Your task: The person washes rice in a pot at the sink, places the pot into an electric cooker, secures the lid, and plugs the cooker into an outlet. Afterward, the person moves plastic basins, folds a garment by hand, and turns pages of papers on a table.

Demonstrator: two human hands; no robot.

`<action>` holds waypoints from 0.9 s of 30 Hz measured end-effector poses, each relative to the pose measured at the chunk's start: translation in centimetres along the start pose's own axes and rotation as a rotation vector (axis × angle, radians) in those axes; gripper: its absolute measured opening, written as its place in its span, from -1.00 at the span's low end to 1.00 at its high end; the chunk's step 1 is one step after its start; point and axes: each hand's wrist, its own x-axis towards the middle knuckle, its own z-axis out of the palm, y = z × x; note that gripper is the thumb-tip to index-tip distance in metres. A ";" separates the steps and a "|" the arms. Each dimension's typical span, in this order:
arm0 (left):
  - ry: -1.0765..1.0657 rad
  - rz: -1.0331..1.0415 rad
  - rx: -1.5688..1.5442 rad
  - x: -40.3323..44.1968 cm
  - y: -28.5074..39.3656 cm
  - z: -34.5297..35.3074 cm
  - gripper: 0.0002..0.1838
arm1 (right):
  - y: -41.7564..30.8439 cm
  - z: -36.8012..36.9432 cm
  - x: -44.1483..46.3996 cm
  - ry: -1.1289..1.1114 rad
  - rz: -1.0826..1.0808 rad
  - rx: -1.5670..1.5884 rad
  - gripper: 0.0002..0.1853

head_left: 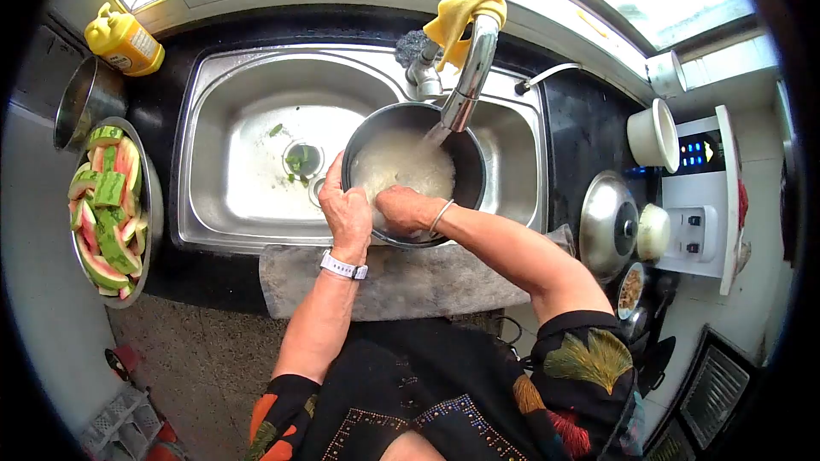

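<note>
A dark round pot (349, 132) stands over the right part of the sink, holding cloudy whitish water (410, 154); pale matter in it looks like rice, though grains cannot be made out. Water runs into it from the faucet (465, 94). My left hand (346, 213), with a white watch on the wrist, grips the pot's left rim. Inside the pot, my right hand (406, 207) has its fingers curled down at the cloudy water; the fingertips and anything in them are hidden. A bracelet circles that wrist.
The steel sink (248, 222) has green scraps (299, 158) around its left drain. At left are a basin of watermelon rinds (109, 189), a metal pot (90, 102) and a yellow jug (125, 41). A lid (608, 226) and white bowl (651, 138) are at right. A yellow cloth (450, 21) drapes the faucet.
</note>
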 end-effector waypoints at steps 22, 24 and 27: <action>-0.010 -0.023 0.050 -1.2 -0.3 -0.1 -0.34 | 2.3 1.1 -3.1 -0.102 -0.205 0.036 -0.81; -0.030 -0.016 0.060 -1.4 0.0 -0.3 -0.33 | 1.4 0.9 -3.7 -0.115 -0.161 -0.022 -0.85; -0.054 -0.006 0.060 -1.4 -0.3 -0.3 -0.33 | 0.1 1.3 -2.9 0.045 -0.077 -0.044 -0.84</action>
